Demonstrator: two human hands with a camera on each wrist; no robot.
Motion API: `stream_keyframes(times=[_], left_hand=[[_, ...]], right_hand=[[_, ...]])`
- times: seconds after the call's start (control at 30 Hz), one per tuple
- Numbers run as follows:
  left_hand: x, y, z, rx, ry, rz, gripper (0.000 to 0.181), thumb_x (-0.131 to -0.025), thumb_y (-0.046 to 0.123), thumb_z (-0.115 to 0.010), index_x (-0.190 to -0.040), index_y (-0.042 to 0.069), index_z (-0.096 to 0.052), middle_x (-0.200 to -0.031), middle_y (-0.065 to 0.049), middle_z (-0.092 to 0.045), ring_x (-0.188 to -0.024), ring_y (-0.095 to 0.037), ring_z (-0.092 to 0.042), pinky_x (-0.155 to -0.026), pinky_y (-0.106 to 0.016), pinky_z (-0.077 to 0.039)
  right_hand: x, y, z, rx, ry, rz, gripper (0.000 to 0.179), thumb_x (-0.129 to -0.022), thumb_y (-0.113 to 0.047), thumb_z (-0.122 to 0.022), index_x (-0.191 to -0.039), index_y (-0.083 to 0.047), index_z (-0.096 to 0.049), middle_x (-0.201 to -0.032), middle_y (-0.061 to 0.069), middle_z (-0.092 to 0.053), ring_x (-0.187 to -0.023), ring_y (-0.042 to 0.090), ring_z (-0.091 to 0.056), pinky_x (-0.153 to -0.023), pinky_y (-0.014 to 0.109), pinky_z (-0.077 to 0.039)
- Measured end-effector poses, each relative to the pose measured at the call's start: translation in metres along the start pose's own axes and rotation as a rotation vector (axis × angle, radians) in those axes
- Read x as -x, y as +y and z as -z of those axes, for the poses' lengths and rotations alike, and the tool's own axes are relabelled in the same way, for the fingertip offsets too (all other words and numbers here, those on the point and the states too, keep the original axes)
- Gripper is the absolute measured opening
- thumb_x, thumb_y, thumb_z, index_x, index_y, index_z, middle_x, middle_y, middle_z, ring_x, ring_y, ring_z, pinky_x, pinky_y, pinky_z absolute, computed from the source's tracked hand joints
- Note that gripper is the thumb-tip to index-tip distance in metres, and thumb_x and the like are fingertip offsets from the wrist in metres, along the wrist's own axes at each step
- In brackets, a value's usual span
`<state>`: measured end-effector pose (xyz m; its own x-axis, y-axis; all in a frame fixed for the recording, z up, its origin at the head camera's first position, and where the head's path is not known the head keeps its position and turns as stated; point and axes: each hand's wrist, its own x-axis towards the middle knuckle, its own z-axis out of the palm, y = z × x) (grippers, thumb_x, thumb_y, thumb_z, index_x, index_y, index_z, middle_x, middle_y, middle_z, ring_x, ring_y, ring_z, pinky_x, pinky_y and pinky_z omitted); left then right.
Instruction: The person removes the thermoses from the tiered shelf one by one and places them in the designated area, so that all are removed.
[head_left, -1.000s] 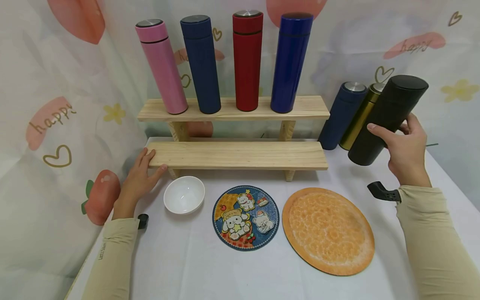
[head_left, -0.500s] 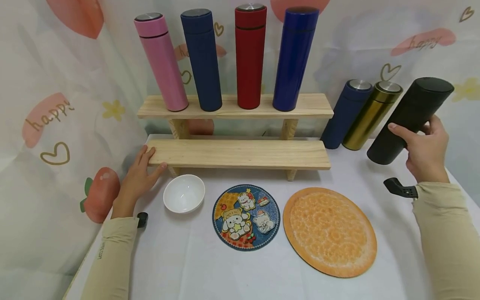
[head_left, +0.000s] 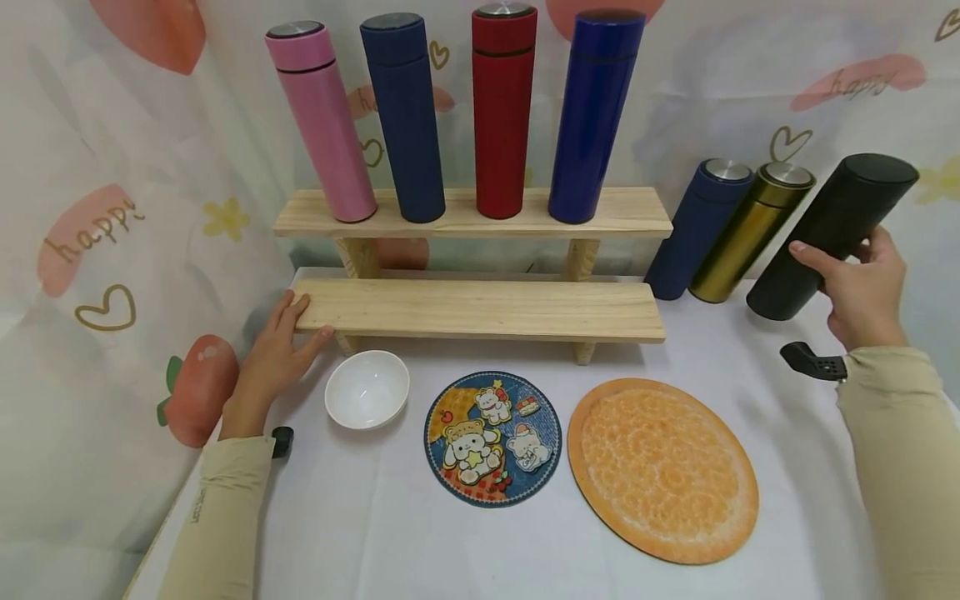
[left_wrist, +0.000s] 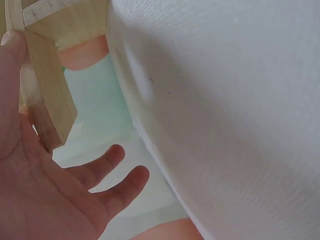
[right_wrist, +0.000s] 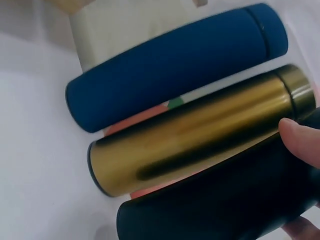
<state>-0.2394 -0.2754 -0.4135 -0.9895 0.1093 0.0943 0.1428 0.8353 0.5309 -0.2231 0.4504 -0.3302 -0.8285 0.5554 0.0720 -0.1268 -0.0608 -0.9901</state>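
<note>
My right hand [head_left: 866, 287] grips a black thermos bottle [head_left: 836, 229], thumb across its near side. Its base is at the table, just right of a gold thermos [head_left: 750, 233] and a navy one [head_left: 697, 229]. The right wrist view shows the three side by side, the gold thermos [right_wrist: 200, 135] in the middle. My left hand [head_left: 273, 358] rests at the left end of the lower shelf board [head_left: 480, 310]. In the left wrist view, two fingers [left_wrist: 122, 187] hang free beside the board's end [left_wrist: 47, 95].
On the upper shelf [head_left: 461, 221] stand a pink thermos [head_left: 322, 125], a navy thermos [head_left: 405, 125], a red thermos [head_left: 502, 125] and a glossy blue thermos [head_left: 596, 125]. In front lie a white bowl [head_left: 367, 390], a cartoon mat [head_left: 491, 492] and an orange mat [head_left: 663, 471].
My right hand has carried the black thermos rightward, away from in front of the gold one, and slightly back toward the wall. My left hand has stayed at the shelf end.
</note>
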Motion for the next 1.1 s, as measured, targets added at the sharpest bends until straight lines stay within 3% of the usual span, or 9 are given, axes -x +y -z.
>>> stream_keyframes(times=[0.07, 0.13, 0.23, 0.33, 0.43, 0.53, 0.67, 0.93, 1.1], left_hand=[[0.000, 0.000, 0.000, 0.001, -0.001, 0.001, 0.089, -0.107, 0.058, -0.058, -0.171, 0.007, -0.022, -0.178, -0.017, -0.007, -0.155, -0.056, -0.021, -0.118, -0.075, -0.024], [0.000, 0.000, 0.001, 0.002, -0.004, 0.004, 0.089, -0.107, 0.058, -0.058, -0.171, 0.008, -0.022, -0.178, -0.017, -0.007, -0.155, -0.057, -0.021, -0.118, -0.075, -0.024], [0.000, 0.000, 0.002, 0.001, -0.007, 0.010, 0.089, -0.107, 0.058, -0.058, -0.171, 0.008, -0.022, -0.179, -0.016, -0.006, -0.155, -0.057, -0.021, -0.118, -0.075, -0.023], [0.000, 0.000, 0.002, -0.002, -0.012, 0.018, 0.089, -0.107, 0.058, -0.058, -0.171, 0.008, -0.021, -0.179, -0.016, -0.005, -0.155, -0.056, -0.020, -0.118, -0.075, -0.023], [0.001, 0.001, 0.002, -0.002, -0.016, 0.024, 0.089, -0.107, 0.058, -0.058, -0.171, 0.008, -0.021, -0.179, -0.016, -0.005, -0.156, -0.055, -0.019, -0.118, -0.075, -0.022], [0.001, 0.003, 0.002, 0.001, -0.024, 0.027, 0.089, -0.107, 0.058, -0.058, -0.171, 0.008, -0.020, -0.179, -0.016, -0.005, -0.156, -0.055, -0.019, -0.118, -0.075, -0.022], [0.001, 0.005, 0.004, 0.002, -0.027, 0.032, 0.089, -0.107, 0.058, -0.057, -0.171, 0.009, -0.020, -0.179, -0.015, -0.004, -0.157, -0.055, -0.018, -0.119, -0.075, -0.021], [0.000, 0.002, 0.002, 0.008, -0.003, 0.014, 0.087, -0.107, 0.055, -0.059, -0.171, 0.007, -0.022, -0.178, -0.017, -0.007, -0.156, -0.056, -0.020, -0.118, -0.075, -0.023], [-0.001, 0.000, 0.001, 0.007, 0.000, 0.004, 0.087, -0.108, 0.055, -0.059, -0.171, 0.007, -0.023, -0.178, -0.017, -0.008, -0.155, -0.056, -0.021, -0.118, -0.074, -0.023]], right_hand=[[-0.004, 0.003, 0.001, 0.029, 0.003, -0.009, 0.077, -0.086, -0.002, -0.090, -0.150, -0.024, -0.055, -0.130, -0.010, -0.052, -0.112, 0.006, -0.058, -0.094, 0.021, -0.054], [-0.008, 0.006, 0.002, 0.041, 0.004, -0.021, 0.078, -0.086, -0.004, -0.091, -0.152, -0.025, -0.054, -0.131, -0.011, -0.052, -0.114, 0.006, -0.057, -0.110, 0.029, -0.044], [-0.015, 0.009, 0.000, 0.051, 0.003, -0.041, 0.081, -0.087, -0.007, -0.091, -0.154, -0.027, -0.051, -0.133, -0.012, -0.051, -0.118, 0.006, -0.056, -0.123, 0.037, -0.027], [-0.021, 0.011, -0.001, 0.049, -0.001, -0.052, 0.083, -0.087, -0.008, -0.091, -0.156, -0.028, -0.049, -0.135, -0.013, -0.051, -0.123, 0.006, -0.055, -0.123, 0.036, -0.027], [-0.027, 0.014, -0.001, 0.020, 0.000, -0.057, 0.081, -0.087, -0.004, -0.090, -0.154, -0.027, -0.051, -0.135, -0.012, -0.052, -0.120, 0.006, -0.056, -0.107, 0.027, -0.048], [-0.033, 0.018, 0.002, 0.014, 0.016, -0.064, 0.079, -0.086, -0.003, -0.090, -0.152, -0.026, -0.052, -0.133, -0.012, -0.053, -0.117, 0.005, -0.057, -0.107, 0.028, -0.048], [-0.040, 0.020, 0.002, 0.039, 0.030, -0.078, 0.081, -0.086, -0.005, -0.091, -0.153, -0.028, -0.050, -0.133, -0.014, -0.053, -0.122, 0.004, -0.056, -0.121, 0.036, -0.028], [-0.043, 0.022, 0.003, 0.128, 0.006, -0.131, 0.085, -0.090, -0.017, -0.089, -0.159, -0.035, -0.043, -0.154, -0.016, -0.044, -0.146, 0.008, -0.041, -0.127, 0.039, -0.012], [-0.046, 0.027, 0.005, 0.119, 0.017, -0.145, 0.087, -0.089, -0.019, -0.090, -0.159, -0.036, -0.042, -0.155, -0.016, -0.042, -0.150, 0.009, -0.038, -0.126, 0.040, -0.012]])
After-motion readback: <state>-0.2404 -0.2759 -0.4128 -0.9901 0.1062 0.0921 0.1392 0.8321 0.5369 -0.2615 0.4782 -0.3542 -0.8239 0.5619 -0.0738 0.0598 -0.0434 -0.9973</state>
